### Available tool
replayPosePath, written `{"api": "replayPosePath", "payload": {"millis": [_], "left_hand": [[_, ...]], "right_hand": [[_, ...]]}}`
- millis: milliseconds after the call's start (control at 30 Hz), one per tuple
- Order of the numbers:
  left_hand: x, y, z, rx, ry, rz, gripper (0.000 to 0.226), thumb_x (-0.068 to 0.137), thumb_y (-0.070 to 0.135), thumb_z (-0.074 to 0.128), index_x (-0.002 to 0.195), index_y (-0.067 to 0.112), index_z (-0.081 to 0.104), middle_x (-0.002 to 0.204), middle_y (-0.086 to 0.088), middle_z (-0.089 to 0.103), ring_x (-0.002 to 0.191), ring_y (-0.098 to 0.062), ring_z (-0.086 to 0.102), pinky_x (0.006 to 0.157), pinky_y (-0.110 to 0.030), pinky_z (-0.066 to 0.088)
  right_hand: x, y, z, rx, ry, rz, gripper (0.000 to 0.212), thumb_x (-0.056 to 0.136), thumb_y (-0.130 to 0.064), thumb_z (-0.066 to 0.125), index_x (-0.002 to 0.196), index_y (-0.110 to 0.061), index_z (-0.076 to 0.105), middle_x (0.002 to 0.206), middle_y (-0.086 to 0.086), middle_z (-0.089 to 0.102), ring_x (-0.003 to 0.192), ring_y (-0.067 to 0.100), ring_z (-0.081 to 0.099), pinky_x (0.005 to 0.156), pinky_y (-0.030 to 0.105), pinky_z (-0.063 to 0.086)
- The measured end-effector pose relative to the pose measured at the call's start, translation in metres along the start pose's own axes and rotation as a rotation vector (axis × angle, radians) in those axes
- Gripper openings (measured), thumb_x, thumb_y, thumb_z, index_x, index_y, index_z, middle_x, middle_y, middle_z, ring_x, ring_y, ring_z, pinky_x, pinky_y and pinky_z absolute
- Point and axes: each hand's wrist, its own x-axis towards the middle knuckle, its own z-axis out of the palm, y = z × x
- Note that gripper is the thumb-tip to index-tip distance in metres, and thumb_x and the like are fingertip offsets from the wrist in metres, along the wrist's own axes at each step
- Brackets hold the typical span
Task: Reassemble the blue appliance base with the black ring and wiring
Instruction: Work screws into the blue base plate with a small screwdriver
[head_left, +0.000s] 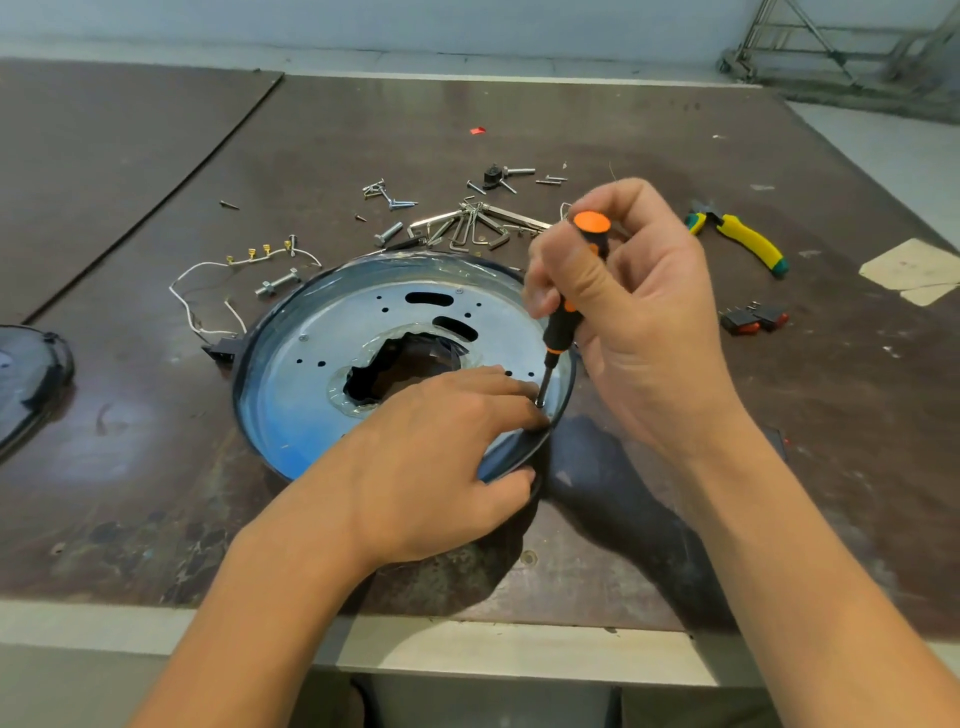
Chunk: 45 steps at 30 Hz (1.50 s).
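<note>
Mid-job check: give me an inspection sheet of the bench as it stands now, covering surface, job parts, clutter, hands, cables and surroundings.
Surface: dark brown bench top, stained and scuffed.
Job's things: blue appliance base lying flat, metal plate with holes and a ragged central opening; black ring around its rim.
Clutter: loose screws and bolts, hex keys, yellow-handled pliers, red rocker switches, dark part at left edge.
Hands: left hand steadies the rim; right hand holds an orange-and-black screwdriver, tip on a screw near the rim.
Cables: white wire with brass terminals, left of the base.
Surroundings: metal frame at top right.
</note>
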Motion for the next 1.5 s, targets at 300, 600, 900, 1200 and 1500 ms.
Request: {"api": "replayPosePath", "payload": {"millis": [300, 600, 900, 1200, 1500], "left_hand": [[-0.0009, 0.0006, 0.0012, -0.004, 0.010, -0.008, 0.037, 0.081, 0.037, 0.056, 0.112, 0.023, 0.069, 0.121, 0.008, 0.065, 0.119, -0.008, 0.051, 0.097, -0.031, 0.043], [-0.0003, -0.0007, 0.0020, -0.024, 0.001, -0.008, 0.038, 0.082, 0.040, 0.054, 0.115, 0.027, 0.068, 0.121, 0.012, 0.062, 0.119, -0.007, 0.054, 0.096, -0.036, 0.048], [-0.0007, -0.0007, 0.0022, -0.011, 0.032, -0.012, 0.039, 0.081, 0.041, 0.055, 0.115, 0.028, 0.069, 0.123, 0.012, 0.064, 0.120, -0.008, 0.054, 0.098, -0.035, 0.050], [-0.0008, -0.0011, 0.0032, -0.003, 0.032, -0.010, 0.042, 0.081, 0.043, 0.054, 0.117, 0.028, 0.069, 0.126, 0.011, 0.064, 0.121, -0.007, 0.053, 0.098, -0.035, 0.051], [-0.0004, 0.0010, 0.0011, -0.022, 0.021, -0.021, 0.039, 0.081, 0.041, 0.054, 0.113, 0.025, 0.070, 0.120, 0.009, 0.065, 0.118, -0.010, 0.055, 0.094, -0.039, 0.051]], "right_hand": [[0.0003, 0.0007, -0.0031, -0.066, 0.061, -0.041, 0.022, 0.086, -0.006, 0.073, 0.093, -0.011, 0.053, 0.084, 0.008, 0.066, 0.071, 0.047, 0.058, 0.059, 0.057, 0.046], [-0.0008, -0.0007, 0.0008, -0.040, -0.062, -0.003, 0.018, 0.102, -0.016, 0.049, 0.101, -0.006, 0.063, 0.087, 0.013, 0.060, 0.079, 0.026, 0.056, 0.068, 0.043, 0.049], [0.0006, -0.0026, -0.0048, 0.081, -0.033, 0.066, 0.028, 0.105, -0.022, 0.033, 0.110, -0.007, 0.056, 0.085, 0.008, 0.060, 0.075, 0.020, 0.053, 0.069, 0.030, 0.045], [0.0002, -0.0020, 0.0002, -0.017, 0.017, 0.007, 0.021, 0.091, -0.022, 0.069, 0.095, -0.015, 0.050, 0.075, 0.004, 0.061, 0.066, 0.022, 0.053, 0.060, 0.038, 0.042], [-0.0010, -0.0016, -0.0015, -0.074, -0.024, -0.017, 0.021, 0.085, -0.002, 0.073, 0.091, -0.012, 0.056, 0.085, 0.007, 0.066, 0.074, 0.030, 0.054, 0.065, 0.047, 0.046]]}}
